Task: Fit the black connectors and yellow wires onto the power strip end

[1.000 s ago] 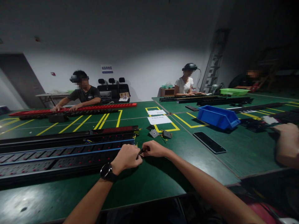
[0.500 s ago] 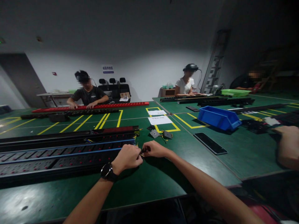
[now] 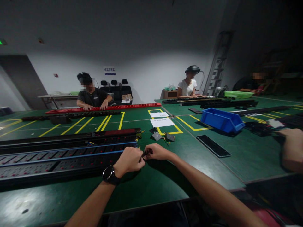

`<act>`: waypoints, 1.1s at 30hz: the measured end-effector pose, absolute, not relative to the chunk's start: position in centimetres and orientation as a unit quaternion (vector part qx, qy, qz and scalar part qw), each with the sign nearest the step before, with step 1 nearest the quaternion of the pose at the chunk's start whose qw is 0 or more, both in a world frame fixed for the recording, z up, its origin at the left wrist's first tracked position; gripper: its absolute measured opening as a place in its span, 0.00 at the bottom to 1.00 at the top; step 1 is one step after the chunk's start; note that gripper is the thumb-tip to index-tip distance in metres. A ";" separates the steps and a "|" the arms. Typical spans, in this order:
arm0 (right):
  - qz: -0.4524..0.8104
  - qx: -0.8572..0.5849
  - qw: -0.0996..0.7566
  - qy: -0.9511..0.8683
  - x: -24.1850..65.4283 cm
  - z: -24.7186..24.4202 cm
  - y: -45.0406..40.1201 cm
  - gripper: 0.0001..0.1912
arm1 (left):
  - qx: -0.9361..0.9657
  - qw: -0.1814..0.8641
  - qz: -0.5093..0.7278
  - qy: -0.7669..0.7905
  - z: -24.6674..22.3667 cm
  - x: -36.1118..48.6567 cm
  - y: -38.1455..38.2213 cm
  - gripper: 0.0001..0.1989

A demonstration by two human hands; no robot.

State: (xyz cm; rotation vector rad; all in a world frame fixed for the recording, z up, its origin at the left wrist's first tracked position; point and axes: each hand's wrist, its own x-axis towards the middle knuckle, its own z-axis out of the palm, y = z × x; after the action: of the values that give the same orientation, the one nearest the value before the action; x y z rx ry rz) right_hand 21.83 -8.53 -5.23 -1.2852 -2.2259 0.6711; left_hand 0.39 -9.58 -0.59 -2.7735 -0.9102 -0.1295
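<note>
My left hand point(image 3: 131, 160), with a dark watch point(image 3: 109, 174) on its wrist, is closed at the right end of a long power strip point(image 3: 92, 160) with black sockets and red dots. My right hand point(image 3: 156, 151) meets it, thumb and fingers pinched on a small dark part point(image 3: 147, 153) that is mostly hidden. What the left fingers grip is hidden. Just beyond my hands lie two small grey square plates, one of them a grey plate point(image 3: 156, 136), with yellow-green wires point(image 3: 167, 142) beside them.
To the right are a phone point(image 3: 213, 145) and a blue bin point(image 3: 221, 120). White paper sheets point(image 3: 162, 122) lie behind the plates. Across the green table, a person handles a red rail point(image 3: 104, 108); others sit further right. A co-worker's arm point(image 3: 293, 148) reaches in at the right edge.
My hands stay together in nearly the same place. Across the table, the person and the red rail have shifted to the right.
</note>
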 end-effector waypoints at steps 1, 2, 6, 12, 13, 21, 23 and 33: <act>0.245 -0.469 0.240 -0.814 21.8 -5.2 -8.5 0.13 | -0.944 0.111 -0.045 -0.308 -0.6 0.4 -9.6 0.10; 0.245 -0.469 0.239 -0.814 21.8 -5.2 -8.5 0.13 | -0.944 0.111 -0.046 -0.307 -0.6 0.4 -9.6 0.10; 0.243 -0.472 0.238 -0.813 21.8 -5.3 -8.5 0.12 | -0.942 0.106 -0.046 -0.315 -0.6 0.4 -9.6 0.10; 0.242 -0.470 0.240 -0.814 21.8 -5.3 -8.5 0.12 | -0.941 0.111 -0.042 -0.318 -0.4 0.5 -9.8 0.10; 0.241 -0.470 0.240 -0.814 21.8 -5.3 -8.5 0.12 | -0.941 0.111 -0.041 -0.318 -0.4 0.5 -9.8 0.10; 0.243 -0.463 0.243 -0.817 21.9 -5.3 -8.5 0.13 | -0.941 0.108 -0.040 -0.317 -0.4 0.5 -9.8 0.10; 0.242 -0.462 0.243 -0.818 21.9 -5.3 -8.5 0.13 | -0.941 0.111 -0.040 -0.316 -0.3 0.5 -9.8 0.10; 0.239 -0.466 0.240 -0.817 22.0 -5.5 -8.4 0.13 | -0.943 0.116 -0.047 -0.309 -0.6 0.5 -9.7 0.10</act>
State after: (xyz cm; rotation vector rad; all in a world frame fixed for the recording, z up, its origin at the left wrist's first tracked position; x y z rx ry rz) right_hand 21.96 -8.44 -5.48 -1.2741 -2.2371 0.6553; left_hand 0.50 -9.70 -0.60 -2.7599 -0.9060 -0.1384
